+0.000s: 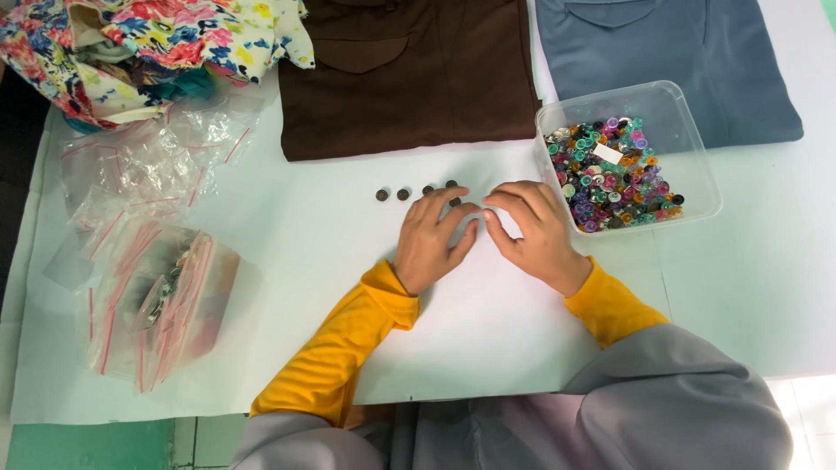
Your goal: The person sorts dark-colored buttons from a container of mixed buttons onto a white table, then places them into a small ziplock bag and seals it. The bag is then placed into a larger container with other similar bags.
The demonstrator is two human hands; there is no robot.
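Nearest the camera, two yellow sleeves reach out over a white sheet [348, 261] that covers the table. On that sheet the left hand [433, 239] and the right hand [533, 232] lie side by side, palms down, fingertips close together; whether anything is pinched under the fingers cannot be told. Just past the left fingertips runs a short row of dark buttons [402, 194], the last of them touching or partly hidden by the fingers. To the left, near the sheet's edge, lies a heap of small clear zip bags [157, 296] with red seal strips. Right of the right hand stands a clear plastic tub [688, 130] holding mixed coloured buttons [610, 178]. Farther off lie a folded brown shirt [409, 78], a grey-blue shirt [670, 52] and, far left, a crumpled floral cloth [148, 43].
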